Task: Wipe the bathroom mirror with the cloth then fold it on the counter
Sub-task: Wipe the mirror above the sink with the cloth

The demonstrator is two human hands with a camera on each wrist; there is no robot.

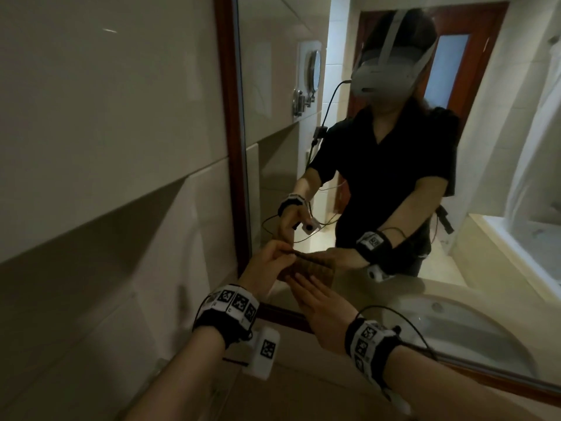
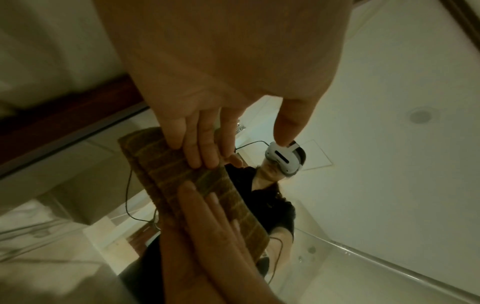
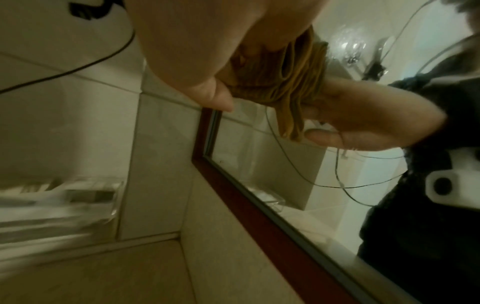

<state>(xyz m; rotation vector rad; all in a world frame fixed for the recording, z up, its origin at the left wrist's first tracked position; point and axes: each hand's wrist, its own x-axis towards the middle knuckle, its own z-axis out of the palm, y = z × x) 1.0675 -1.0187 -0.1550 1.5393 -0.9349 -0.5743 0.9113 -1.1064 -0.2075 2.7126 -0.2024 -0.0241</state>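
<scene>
Folded brown cloth [image 1: 309, 270] pressed against mirror [image 1: 394, 147] near its lower left corner. Right hand [image 1: 321, 308] flat, fingers straight and together on cloth. Left hand [image 1: 267, 268] pinches cloth's left end, thumb probably behind, hard to tell. Dark wooden frame [image 1: 230, 117]; sink [image 1: 473, 329] reflected.

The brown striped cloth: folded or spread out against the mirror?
Folded. The brown striped cloth shows stacked layered edges along one side in both wrist views, held between the left hand and the flat right hand.
</scene>
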